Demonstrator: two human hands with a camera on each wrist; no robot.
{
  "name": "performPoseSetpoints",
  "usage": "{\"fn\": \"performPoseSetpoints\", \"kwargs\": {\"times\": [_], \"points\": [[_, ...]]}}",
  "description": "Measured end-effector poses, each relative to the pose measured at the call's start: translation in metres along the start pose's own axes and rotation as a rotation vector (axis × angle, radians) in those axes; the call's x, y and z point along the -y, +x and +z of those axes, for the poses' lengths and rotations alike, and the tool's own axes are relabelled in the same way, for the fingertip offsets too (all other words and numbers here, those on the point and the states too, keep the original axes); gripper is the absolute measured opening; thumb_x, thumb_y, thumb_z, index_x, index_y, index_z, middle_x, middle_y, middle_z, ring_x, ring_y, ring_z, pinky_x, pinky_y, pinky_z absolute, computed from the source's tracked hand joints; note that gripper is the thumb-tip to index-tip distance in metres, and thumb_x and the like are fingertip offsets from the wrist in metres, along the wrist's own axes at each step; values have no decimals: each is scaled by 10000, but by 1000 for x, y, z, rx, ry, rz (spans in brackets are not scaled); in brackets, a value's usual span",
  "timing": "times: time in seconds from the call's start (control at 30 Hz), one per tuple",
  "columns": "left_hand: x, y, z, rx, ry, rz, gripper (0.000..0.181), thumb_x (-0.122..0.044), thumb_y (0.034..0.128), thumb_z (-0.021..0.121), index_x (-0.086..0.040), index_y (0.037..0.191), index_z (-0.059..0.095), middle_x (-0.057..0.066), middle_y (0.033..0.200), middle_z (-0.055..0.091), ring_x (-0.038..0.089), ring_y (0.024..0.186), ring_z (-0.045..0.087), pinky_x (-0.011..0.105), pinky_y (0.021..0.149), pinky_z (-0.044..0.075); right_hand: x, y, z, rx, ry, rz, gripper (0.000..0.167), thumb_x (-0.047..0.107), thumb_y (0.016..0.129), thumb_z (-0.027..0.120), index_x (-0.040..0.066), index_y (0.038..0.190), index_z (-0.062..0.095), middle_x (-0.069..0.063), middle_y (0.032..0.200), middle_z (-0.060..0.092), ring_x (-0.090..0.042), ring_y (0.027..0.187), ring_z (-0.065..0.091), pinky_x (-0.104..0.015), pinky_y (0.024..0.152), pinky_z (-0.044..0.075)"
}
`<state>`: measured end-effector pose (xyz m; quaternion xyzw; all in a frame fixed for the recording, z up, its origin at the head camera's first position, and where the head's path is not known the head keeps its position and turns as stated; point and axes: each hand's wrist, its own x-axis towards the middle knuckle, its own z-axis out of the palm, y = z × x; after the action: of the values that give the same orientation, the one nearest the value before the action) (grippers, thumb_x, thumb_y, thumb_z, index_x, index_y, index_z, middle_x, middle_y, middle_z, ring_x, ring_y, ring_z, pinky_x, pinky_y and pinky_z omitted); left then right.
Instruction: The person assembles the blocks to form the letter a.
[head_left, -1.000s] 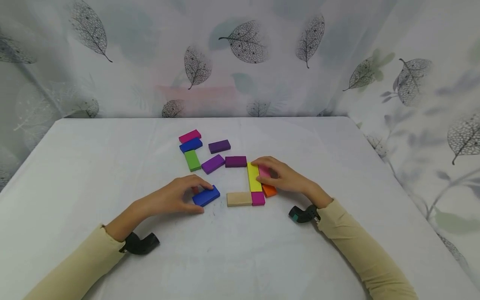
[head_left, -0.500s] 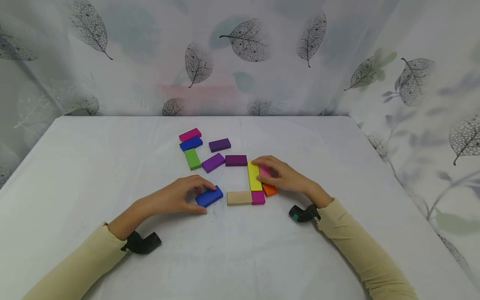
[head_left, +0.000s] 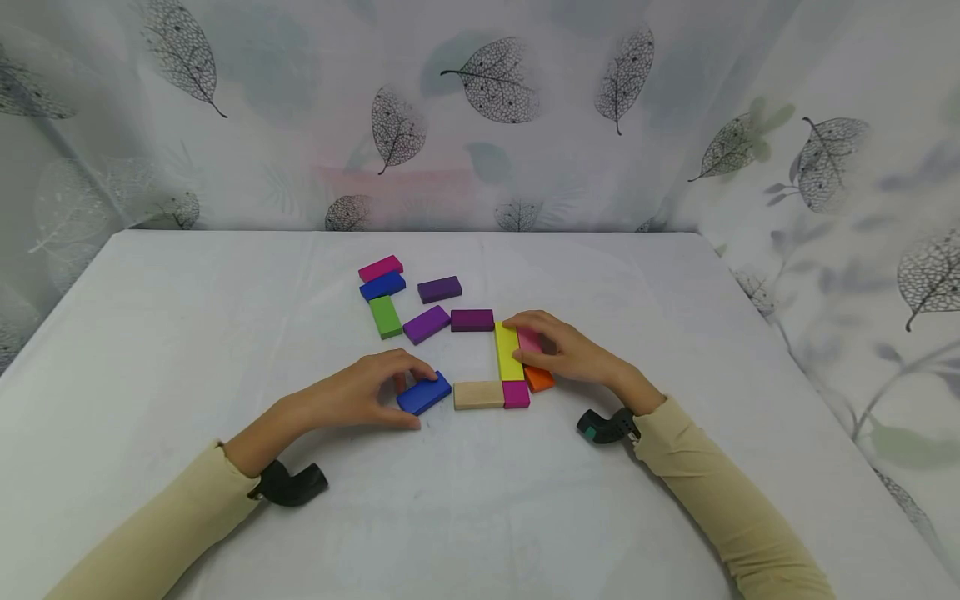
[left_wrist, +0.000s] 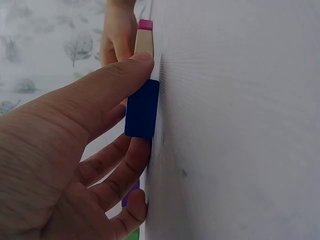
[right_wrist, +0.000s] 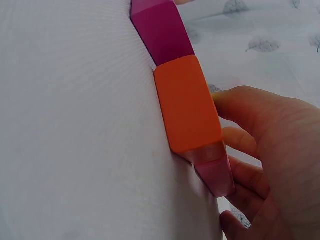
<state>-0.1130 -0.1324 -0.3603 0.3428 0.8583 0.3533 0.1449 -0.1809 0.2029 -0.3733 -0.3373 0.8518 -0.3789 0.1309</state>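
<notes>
In the head view, my left hand [head_left: 367, 387] grips a blue wooden block [head_left: 424, 394] low over the table, its right end close to a natural wood block [head_left: 478, 395]. The left wrist view shows the thumb on one side of the blue block [left_wrist: 142, 108] and fingers on the other. My right hand [head_left: 573, 354] rests with its fingertips on a yellow block [head_left: 507, 354] and over a pink block [head_left: 529, 341], which it partly covers. Beside its thumb lies an orange block [head_left: 539, 379]. A magenta block [head_left: 516, 394] touches the wood block.
Farther back lie a dark purple block [head_left: 472, 320], a violet block [head_left: 427, 324], another purple block [head_left: 439, 289], a green block [head_left: 386, 317], a second blue block [head_left: 382, 286] and a deep pink block [head_left: 380, 267]. A white cloth covers the table [head_left: 480, 500]. Leaf-print curtains stand behind.
My left hand has slid the blue block rightward, closing most of the gap to the natural wood block. The right hand and the other blocks have stayed in place.
</notes>
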Motion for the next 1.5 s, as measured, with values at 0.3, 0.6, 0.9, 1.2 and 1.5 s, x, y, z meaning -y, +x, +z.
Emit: {"fn": "performPoseSetpoints", "kwargs": {"times": [0.3,0.6,0.9,1.2,1.5], "points": [[0,2,1,6,12,-3,573,-297,807,805,-126,1300,570,3,1152,593,130,948,539,265,783,495,0,-1,0,3,10,9,494,145,936,654,53,1395,497,-161,1454,425,-328,1364,358,-539,1135,259],[1,1,2,7,23,4,571,-301,806,806,-130,1298,572,1,1151,590,127,947,537,266,782,491,-1,0,1,8,11,11,500,158,940,653,63,1404,491,-153,1459,419,-318,1369,354,-530,1138,260],[1,1,1,21,12,20,574,-294,804,808,-123,1296,566,9,1161,591,127,948,544,264,786,497,1,-1,0,0,6,-1,496,140,937,652,40,1396,492,-171,1449,424,-334,1361,359,-544,1130,265],[1,1,1,23,25,11,567,-307,819,793,-134,1307,561,1,1157,582,125,960,541,262,797,502,2,-1,0,1,5,4,497,137,936,653,42,1397,493,-170,1452,423,-332,1364,358,-537,1133,264],[4,1,0,-9,-39,15,433,-314,902,706,-107,1267,600,-14,1108,600,118,941,563,258,791,504,2,0,0,4,-2,-2,502,140,932,660,46,1397,494,-162,1453,425,-322,1367,357,-532,1137,257]]}}
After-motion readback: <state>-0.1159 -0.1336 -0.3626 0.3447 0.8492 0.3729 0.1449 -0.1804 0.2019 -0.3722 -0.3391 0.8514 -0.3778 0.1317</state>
